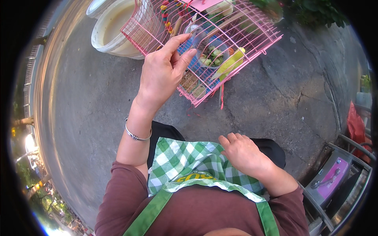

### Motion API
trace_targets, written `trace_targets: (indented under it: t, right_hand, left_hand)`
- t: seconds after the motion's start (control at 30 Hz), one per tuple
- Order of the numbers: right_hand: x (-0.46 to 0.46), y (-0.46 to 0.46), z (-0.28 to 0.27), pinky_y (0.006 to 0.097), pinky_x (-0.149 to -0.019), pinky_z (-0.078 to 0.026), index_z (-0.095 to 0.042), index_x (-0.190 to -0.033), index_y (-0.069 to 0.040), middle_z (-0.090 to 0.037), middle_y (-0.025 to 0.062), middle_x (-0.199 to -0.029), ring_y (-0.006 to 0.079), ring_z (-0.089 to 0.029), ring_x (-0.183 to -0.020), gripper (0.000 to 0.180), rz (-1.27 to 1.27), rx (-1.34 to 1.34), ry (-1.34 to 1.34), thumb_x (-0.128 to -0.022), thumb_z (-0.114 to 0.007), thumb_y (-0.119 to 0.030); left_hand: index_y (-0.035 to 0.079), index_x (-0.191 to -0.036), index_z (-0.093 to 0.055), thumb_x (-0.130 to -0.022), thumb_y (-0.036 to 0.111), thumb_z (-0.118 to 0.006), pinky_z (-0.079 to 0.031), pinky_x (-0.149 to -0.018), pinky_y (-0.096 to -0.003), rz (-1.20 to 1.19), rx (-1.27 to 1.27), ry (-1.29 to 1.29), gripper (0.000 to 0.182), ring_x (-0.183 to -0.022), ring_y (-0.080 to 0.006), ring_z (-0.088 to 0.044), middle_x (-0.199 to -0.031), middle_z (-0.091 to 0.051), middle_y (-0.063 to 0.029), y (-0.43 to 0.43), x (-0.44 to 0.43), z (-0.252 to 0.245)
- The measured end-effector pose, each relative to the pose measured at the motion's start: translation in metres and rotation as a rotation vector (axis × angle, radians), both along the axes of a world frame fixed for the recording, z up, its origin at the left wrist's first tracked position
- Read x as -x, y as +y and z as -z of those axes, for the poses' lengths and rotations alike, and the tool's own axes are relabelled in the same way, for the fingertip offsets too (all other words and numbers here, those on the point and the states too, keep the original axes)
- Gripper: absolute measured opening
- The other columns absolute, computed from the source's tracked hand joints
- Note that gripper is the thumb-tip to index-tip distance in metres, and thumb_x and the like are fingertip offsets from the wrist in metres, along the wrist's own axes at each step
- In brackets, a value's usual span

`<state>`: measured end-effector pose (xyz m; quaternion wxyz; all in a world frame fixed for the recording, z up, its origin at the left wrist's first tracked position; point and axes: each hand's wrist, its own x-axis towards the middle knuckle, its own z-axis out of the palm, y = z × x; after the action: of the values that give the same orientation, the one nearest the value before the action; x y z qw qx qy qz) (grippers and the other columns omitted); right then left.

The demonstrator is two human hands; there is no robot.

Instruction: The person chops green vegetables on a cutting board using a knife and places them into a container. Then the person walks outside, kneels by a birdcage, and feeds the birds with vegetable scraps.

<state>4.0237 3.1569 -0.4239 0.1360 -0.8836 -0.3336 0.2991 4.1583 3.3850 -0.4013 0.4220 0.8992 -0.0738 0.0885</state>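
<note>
A pink wire birdcage (189,97) stands on the ground before me. My left hand (164,67) is at its near-left side, with index finger and thumb apart beside the wires; I see nothing between them. Whether the fingertips touch the wires, I cannot tell. Inside, a grey-and-white bird (201,37) is close to my fingertips. A yellow-green bird (231,63) perches along the right side. Between the birds, a clear plastic bowl (226,54) holds chopped green vegetables (217,53). Seed (190,81) lies in the near corner. My right hand (243,152) rests on my lap, over the checked apron (189,153).
A white bucket of cloudy liquid (99,41) stands left of the cage, with a smaller container (94,7) behind it. Colourful beads (164,17) hang inside the cage. Leafy plants (319,13) are at the far right. A metal-framed object (327,177) stands near my right elbow.
</note>
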Motion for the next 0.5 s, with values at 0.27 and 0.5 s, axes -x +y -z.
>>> trace_targets:
  t: [0.27, 0.5]
  right_hand:
    - [-0.001, 0.001, 0.004, 0.0391, -0.076, -0.049, -0.052, -0.104, -0.002, -0.058, 0.0129, -0.088, 0.0293, -0.061, -0.086, 0.031, -0.019, 0.013, 0.022, -0.081, -0.065, -0.019]
    - [-0.003, 0.001, 0.004, 0.0392, -0.079, -0.049, -0.053, -0.109, 0.001, -0.06, 0.0144, -0.093, 0.0308, -0.06, -0.089, 0.035, 0.026, 0.001, 0.043, -0.081, -0.065, -0.018]
  left_hand:
    - [0.005, -0.117, -0.063, -0.085, 0.021, -0.069, -0.041, -0.049, -0.0284, -0.021, -0.02, -0.032, 0.036, -0.047, -0.012, -0.045, -0.055, -0.05, -0.0055, -0.003, 0.0, 0.007]
    - [0.005, -0.107, -0.068, -0.085, 0.012, -0.068, -0.038, -0.049, -0.0207, -0.137, 0.106, -0.185, 0.023, -0.052, -0.0046, -0.047, -0.058, -0.052, 0.0013, 0.005, 0.019, -0.008]
